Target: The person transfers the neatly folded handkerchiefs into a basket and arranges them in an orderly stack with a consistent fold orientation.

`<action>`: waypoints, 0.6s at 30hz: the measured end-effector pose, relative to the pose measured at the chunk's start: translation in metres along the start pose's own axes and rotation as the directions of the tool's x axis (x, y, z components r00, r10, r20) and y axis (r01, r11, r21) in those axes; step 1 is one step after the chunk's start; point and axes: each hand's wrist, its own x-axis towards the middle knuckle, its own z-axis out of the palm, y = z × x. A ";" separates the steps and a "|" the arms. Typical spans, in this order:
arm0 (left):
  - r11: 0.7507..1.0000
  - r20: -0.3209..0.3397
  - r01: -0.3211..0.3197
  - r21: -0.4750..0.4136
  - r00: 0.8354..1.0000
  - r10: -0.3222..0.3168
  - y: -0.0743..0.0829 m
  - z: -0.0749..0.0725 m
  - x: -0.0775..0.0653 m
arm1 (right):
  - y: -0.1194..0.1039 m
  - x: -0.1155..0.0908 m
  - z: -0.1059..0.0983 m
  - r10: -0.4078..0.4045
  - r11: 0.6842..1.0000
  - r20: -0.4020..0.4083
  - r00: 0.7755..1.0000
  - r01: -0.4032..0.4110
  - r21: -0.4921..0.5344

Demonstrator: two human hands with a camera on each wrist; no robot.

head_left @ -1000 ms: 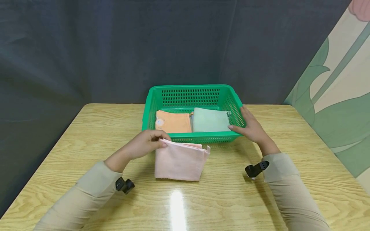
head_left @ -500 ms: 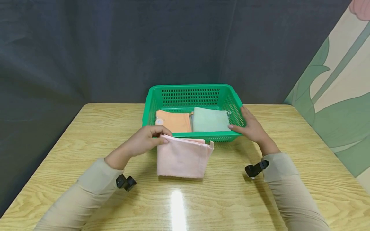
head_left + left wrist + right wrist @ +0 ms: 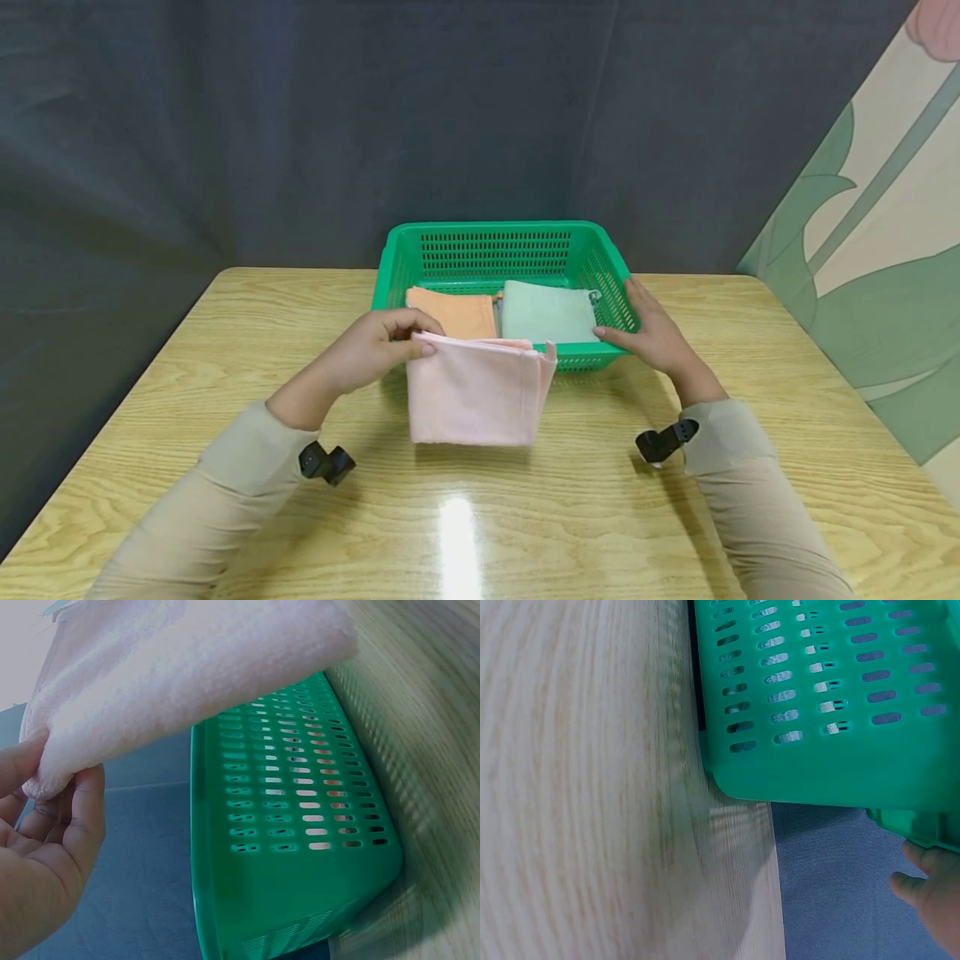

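In the head view, my left hand (image 3: 369,348) pinches a folded pale pink towel (image 3: 476,392) by its top left corner. The towel hangs in front of the green plastic basket (image 3: 495,243), above the table, and hides part of the basket's front wall. Fuzzy terry pile on the towel (image 3: 195,675) shows in the left wrist view. My right hand (image 3: 658,337) holds the basket's front right corner, thumb over the rim and fingers along the right side. Inside the basket, a folded orange towel (image 3: 457,314) lies left of a folded light green towel (image 3: 547,312).
The basket stands at the back of a wood-grain table (image 3: 570,500). A dark curtain (image 3: 480,108) hangs behind the table, and a wall with a painted flower (image 3: 885,250) is at the right.
My left hand has raised the pink towel and brought it closer to the basket, so it now covers part of the front rim. My right hand has stayed on the basket corner.
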 end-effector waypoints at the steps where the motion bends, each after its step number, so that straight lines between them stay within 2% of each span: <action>1: 1.000 -0.003 0.001 -0.006 1.000 -0.001 0.000 0.000 0.000 | 0.000 0.000 0.000 0.001 1.000 -0.001 1.000 -0.001 -0.001; 8: 0.996 -0.044 0.022 -0.083 0.999 -0.025 0.000 -0.004 0.003 | 0.000 0.000 0.000 0.004 1.000 0.001 1.000 -0.004 -0.005; 18: 0.987 -0.072 -0.002 -0.160 0.997 -0.010 0.003 -0.011 0.007 | -0.001 0.000 -0.001 0.011 1.000 0.005 1.000 -0.011 0.000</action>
